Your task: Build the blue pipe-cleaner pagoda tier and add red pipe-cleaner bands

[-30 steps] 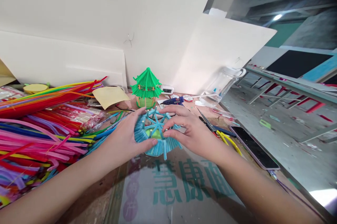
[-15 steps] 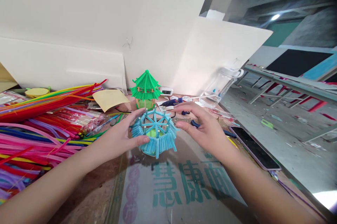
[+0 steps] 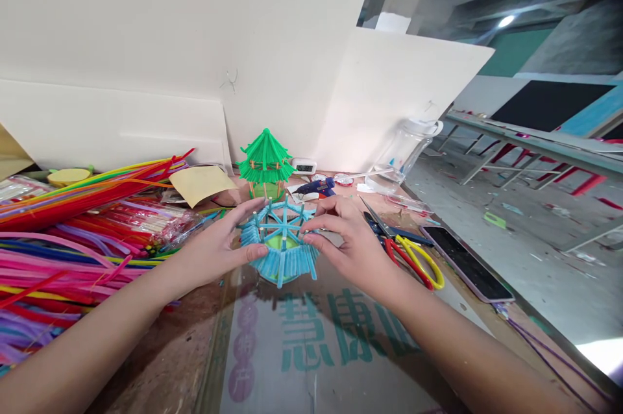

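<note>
Head view: the left hand (image 3: 221, 242) grasps, between thumb and fingers, the left rim of a round, spoked blue fuzzy-stem frame (image 3: 280, 266). The right hand (image 3: 353, 242) pinches its right edge. The frame is over a printed cardboard sheet (image 3: 272, 388), near a green tiered-roof model (image 3: 266, 158); contact with the sheet cannot be determined.

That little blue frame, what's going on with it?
A person has both hands at the blue frame. The left hand holds its left side; the right hand has thumb and fingertips at its right, though any grip is hard to tell. A green-roofed model stands behind it. Colourful fuzzy stems lie left, scissors right.
</note>
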`<action>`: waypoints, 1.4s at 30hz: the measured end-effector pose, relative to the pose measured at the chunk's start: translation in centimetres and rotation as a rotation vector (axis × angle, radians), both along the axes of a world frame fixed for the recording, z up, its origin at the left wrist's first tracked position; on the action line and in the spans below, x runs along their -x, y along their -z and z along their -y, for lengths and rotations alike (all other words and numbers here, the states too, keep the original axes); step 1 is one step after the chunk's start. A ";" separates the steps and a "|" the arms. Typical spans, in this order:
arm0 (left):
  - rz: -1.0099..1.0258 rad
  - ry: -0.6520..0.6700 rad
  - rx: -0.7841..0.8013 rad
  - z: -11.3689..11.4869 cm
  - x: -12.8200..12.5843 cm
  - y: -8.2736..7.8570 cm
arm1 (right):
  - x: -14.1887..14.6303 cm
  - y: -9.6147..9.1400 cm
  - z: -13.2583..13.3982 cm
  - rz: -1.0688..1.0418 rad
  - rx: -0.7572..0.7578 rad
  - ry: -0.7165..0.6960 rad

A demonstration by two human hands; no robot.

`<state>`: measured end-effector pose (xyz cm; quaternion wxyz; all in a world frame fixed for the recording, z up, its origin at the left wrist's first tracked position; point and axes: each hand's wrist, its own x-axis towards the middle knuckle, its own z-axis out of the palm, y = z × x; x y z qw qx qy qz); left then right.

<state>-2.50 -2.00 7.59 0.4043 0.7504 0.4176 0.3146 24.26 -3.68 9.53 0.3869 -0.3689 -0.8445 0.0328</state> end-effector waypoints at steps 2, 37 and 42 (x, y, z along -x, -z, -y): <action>-0.013 -0.003 -0.027 0.1 0.1 -0.2 | 0.0 0.1 0.0 0.001 -0.003 0.003; -0.612 -0.090 -0.674 3.2 -3.4 -4.5 | -0.9 4.4 0.1 -0.745 1.367 -0.436; -0.589 -0.079 -0.661 2.8 -2.3 -4.4 | 1.1 5.5 0.4 -0.788 1.507 -0.547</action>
